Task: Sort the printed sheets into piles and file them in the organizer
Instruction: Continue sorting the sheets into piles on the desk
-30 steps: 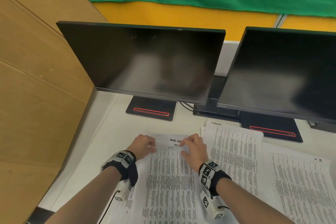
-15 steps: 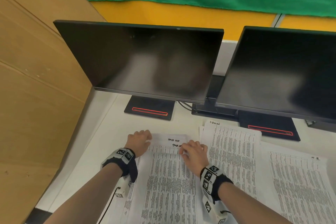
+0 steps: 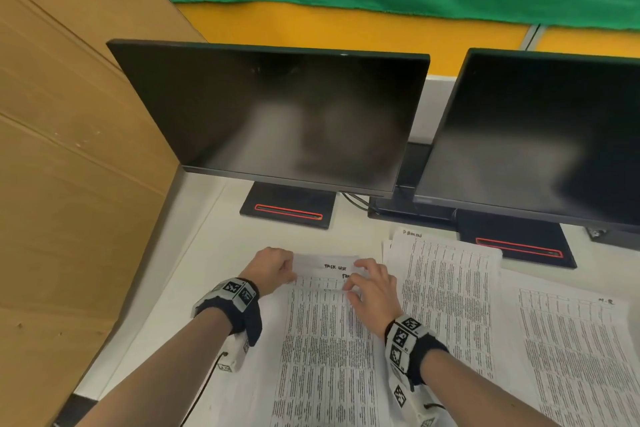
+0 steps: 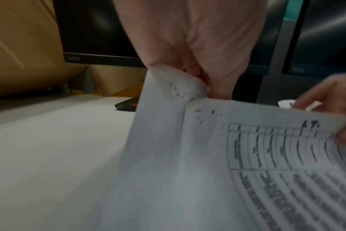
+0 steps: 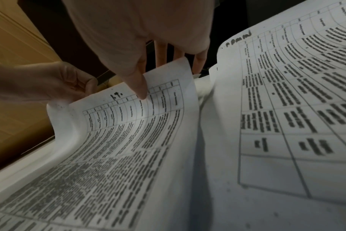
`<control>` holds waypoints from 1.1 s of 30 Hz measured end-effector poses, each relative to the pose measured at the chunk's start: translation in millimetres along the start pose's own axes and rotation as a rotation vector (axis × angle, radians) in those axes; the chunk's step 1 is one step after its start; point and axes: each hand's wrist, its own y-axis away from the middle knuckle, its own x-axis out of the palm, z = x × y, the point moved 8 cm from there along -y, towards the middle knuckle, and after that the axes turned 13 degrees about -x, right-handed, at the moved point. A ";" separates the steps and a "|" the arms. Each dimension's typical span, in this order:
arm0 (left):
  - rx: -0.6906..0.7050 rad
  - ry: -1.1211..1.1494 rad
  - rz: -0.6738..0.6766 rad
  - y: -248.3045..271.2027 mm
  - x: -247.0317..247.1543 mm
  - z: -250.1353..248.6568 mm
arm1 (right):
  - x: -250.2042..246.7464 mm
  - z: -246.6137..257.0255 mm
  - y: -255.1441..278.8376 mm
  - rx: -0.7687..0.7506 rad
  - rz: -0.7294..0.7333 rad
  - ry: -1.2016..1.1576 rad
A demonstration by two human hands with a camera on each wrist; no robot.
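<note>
Three piles of printed sheets lie side by side on the white desk (image 3: 221, 253). My left hand (image 3: 289, 272) pinches the far left corner of the top sheet (image 3: 322, 340) of the left pile. The left wrist view shows that corner curled up in the left hand (image 4: 198, 81). My right hand (image 3: 353, 282) pinches the same sheet's far right corner; in the right wrist view its thumb (image 5: 140, 87) lies on the top sheet (image 5: 128, 132) with the fingers behind. Beneath it, a sheet with handwriting (image 3: 332, 267) is uncovered. No organizer is in view.
The middle pile (image 3: 446, 291) and the right pile (image 3: 571, 357) lie to my right. Two dark monitors (image 3: 277, 121) (image 3: 540, 139) on black stands (image 3: 287, 210) block the back of the desk. A wooden partition (image 3: 69, 166) closes off the left side.
Both hands have kept their hold on the sheet's far edge and drawn it slightly toward me, lifting it off the pile. The handwritten sheet underneath shows a little more.
</note>
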 end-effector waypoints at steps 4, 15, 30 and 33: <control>-0.067 0.128 -0.009 -3.3 -4.3 4.8 | -0.3 2.7 -2.7 -0.010 0.000 0.000; -0.094 -0.087 0.190 -8.0 -8.6 18.8 | 3.9 -21.5 0.0 0.157 0.050 -0.187; -0.073 0.249 -0.296 8.0 -126.9 6.4 | 5.5 -36.7 -6.7 0.296 0.234 -0.364; -0.003 0.331 -0.532 29.2 -205.1 7.9 | 5.4 -36.8 -7.5 0.286 0.262 -0.417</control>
